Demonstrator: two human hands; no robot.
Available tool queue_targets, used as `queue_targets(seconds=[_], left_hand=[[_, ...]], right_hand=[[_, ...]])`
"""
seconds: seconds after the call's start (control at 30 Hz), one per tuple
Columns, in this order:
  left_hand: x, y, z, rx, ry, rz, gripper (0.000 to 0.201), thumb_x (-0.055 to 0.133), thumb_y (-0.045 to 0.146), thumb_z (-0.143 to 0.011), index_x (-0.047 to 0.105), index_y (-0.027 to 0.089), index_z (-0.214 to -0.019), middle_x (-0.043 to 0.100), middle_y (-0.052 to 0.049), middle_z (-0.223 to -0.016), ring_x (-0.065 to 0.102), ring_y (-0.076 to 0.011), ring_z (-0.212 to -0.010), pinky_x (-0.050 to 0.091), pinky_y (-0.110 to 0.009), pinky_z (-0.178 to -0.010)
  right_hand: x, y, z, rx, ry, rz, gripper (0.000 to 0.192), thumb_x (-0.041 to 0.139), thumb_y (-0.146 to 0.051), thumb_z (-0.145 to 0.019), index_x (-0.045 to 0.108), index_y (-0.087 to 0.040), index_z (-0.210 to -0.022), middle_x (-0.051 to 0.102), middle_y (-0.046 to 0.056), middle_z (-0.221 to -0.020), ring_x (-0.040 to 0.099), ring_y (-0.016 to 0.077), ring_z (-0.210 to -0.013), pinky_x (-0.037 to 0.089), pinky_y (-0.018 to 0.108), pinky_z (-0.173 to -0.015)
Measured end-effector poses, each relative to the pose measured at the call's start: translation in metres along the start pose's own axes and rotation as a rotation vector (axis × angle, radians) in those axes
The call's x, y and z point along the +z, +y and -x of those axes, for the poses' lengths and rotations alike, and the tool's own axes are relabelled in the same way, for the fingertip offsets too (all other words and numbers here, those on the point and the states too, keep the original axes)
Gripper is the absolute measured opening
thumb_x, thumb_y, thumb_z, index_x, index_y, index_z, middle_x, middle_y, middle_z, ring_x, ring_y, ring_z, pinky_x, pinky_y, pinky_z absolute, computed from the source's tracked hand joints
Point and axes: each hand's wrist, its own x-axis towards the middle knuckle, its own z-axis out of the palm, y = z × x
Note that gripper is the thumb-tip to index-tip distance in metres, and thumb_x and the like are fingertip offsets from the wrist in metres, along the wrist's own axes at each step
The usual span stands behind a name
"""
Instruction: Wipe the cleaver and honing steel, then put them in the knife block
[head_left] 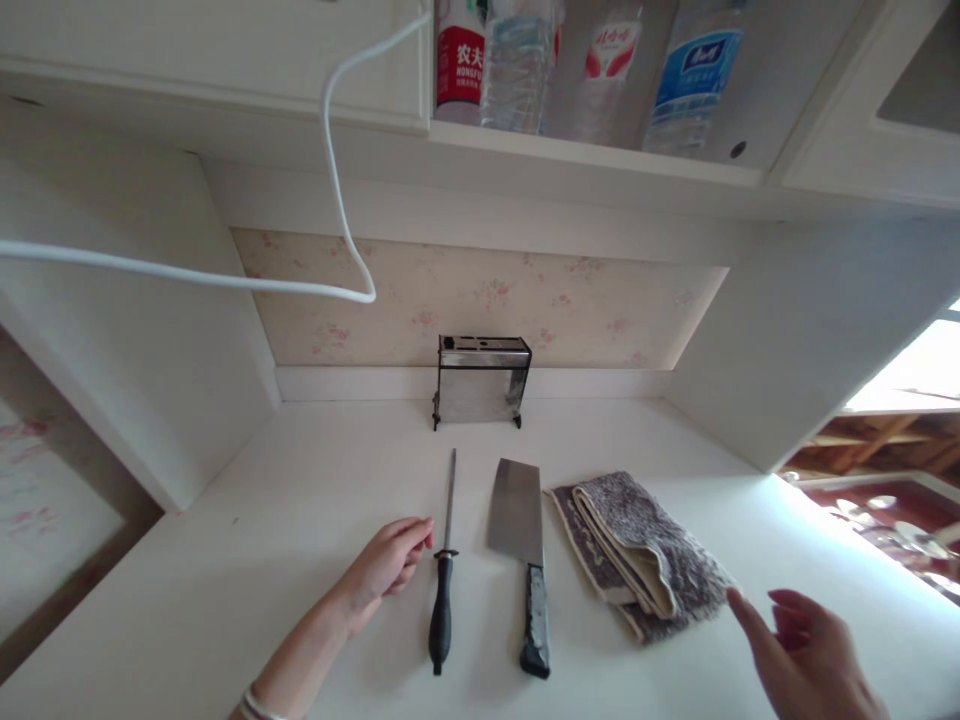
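Note:
My left hand (390, 560) rests by the counter with its fingers curled in and nothing seen in them. Just to its right lies a honing steel (441, 610), its thin rod pointing away from me and its black handle toward me. A cleaver (517, 515) lies flat beside the steel, blade at the far end and dark worn handle near. Right of the cleaver is a folded grey-brown towel (645, 550) with a pale edge. My right hand (814, 655) is at the towel's near right corner, fingers apart, index finger stretched toward it, holding nothing.
A knife block (484, 385) with a slotted top stands at the back of the white counter (345, 450). A white cable (292, 287) hangs at upper left. Overhead, a shelf (570, 150) holds several plastic bottles (517, 65). Side panels border the counter.

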Motion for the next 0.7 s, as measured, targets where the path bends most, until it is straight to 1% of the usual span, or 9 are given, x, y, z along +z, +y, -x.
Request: queue_targets(seconds=[0.03,0.07,0.13,0.23,0.3,0.4,0.47,0.57,0.7], left_hand=[[0.001,-0.001,-0.001,-0.013,-0.006,-0.028,0.038,0.052,0.054,-0.081,0.048,0.017,-0.074,0.020,0.009,-0.056,0.011,-0.0037,-0.043,0.004,-0.022,-0.041],[0.002,-0.001,-0.001,-0.016,-0.011,-0.056,0.038,0.051,0.054,-0.081,0.048,0.017,-0.074,0.020,0.009,-0.056,0.012,-0.0041,-0.044,0.004,-0.022,-0.041],[0.004,-0.001,-0.001,0.002,-0.016,-0.103,0.037,0.049,0.053,-0.082,0.049,0.016,-0.075,0.021,0.009,-0.057,0.013,-0.0046,-0.045,0.005,-0.022,-0.042],[0.005,-0.001,0.002,0.026,-0.002,-0.137,0.036,0.047,0.052,-0.084,0.049,0.016,-0.077,0.022,0.008,-0.058,0.015,-0.0050,-0.046,0.007,-0.023,-0.043],[0.005,-0.001,0.004,0.026,0.000,-0.146,0.036,0.046,0.052,-0.084,0.050,0.016,-0.078,0.024,0.008,-0.059,0.015,-0.0052,-0.046,0.007,-0.023,-0.043],[0.005,-0.002,0.005,0.018,0.005,-0.166,0.037,0.045,0.053,-0.084,0.050,0.016,-0.078,0.026,0.008,-0.059,0.016,-0.0055,-0.046,0.008,-0.023,-0.043],[0.005,-0.002,0.004,0.018,0.018,-0.190,0.038,0.045,0.053,-0.084,0.051,0.016,-0.078,0.027,0.007,-0.059,0.017,-0.0057,-0.046,0.009,-0.023,-0.043],[0.007,-0.003,0.003,0.025,0.033,-0.232,0.039,0.044,0.053,-0.084,0.052,0.016,-0.078,0.029,0.007,-0.059,0.020,-0.0062,-0.048,0.012,-0.023,-0.044],[0.008,-0.003,0.003,0.032,0.039,-0.278,0.040,0.043,0.054,-0.084,0.054,0.016,-0.077,0.031,0.006,-0.060,0.023,-0.0071,-0.050,0.016,-0.022,-0.046]], right_hand=[[-0.001,-0.006,0.004,-0.055,-0.042,0.020,0.063,0.057,-0.068,-0.064,0.056,-0.019,-0.105,0.063,0.009,-0.084,0.059,0.0245,-0.070,0.047,0.038,-0.065],[0.000,-0.015,0.012,-0.121,-0.130,0.023,0.057,0.052,-0.067,-0.069,0.056,-0.021,-0.103,0.063,0.006,-0.082,0.059,0.0229,-0.070,0.047,0.035,-0.065],[0.005,-0.040,0.031,-0.306,-0.398,0.015,0.048,0.046,-0.062,-0.077,0.057,-0.022,-0.102,0.063,0.003,-0.077,0.059,0.0198,-0.069,0.046,0.030,-0.063],[0.019,-0.082,0.062,-0.612,-0.744,0.108,0.039,0.039,-0.049,-0.087,0.059,-0.023,-0.110,0.060,0.001,-0.067,0.057,0.0168,-0.064,0.043,0.026,-0.061],[0.030,-0.102,0.073,-0.787,-0.873,0.226,0.037,0.034,-0.038,-0.090,0.057,-0.027,-0.118,0.061,0.001,-0.068,0.058,0.0172,-0.065,0.041,0.026,-0.062],[0.048,-0.117,0.074,-0.987,-0.911,0.413,0.044,0.036,-0.024,-0.086,0.051,-0.033,-0.126,0.063,0.002,-0.073,0.061,0.0195,-0.068,0.035,0.027,-0.059],[0.058,-0.120,0.070,-1.055,-0.912,0.493,0.050,0.039,-0.017,-0.080,0.051,-0.035,-0.125,0.064,0.002,-0.073,0.063,0.0206,-0.067,0.031,0.026,-0.056],[0.070,-0.119,0.065,-1.087,-0.930,0.543,0.053,0.041,-0.011,-0.073,0.056,-0.036,-0.116,0.065,0.002,-0.071,0.065,0.0213,-0.067,0.027,0.025,-0.053],[0.076,-0.114,0.063,-1.072,-0.964,0.569,0.043,0.040,-0.011,-0.075,0.059,-0.033,-0.106,0.062,0.002,-0.067,0.063,0.0194,-0.061,0.022,0.025,-0.049]])
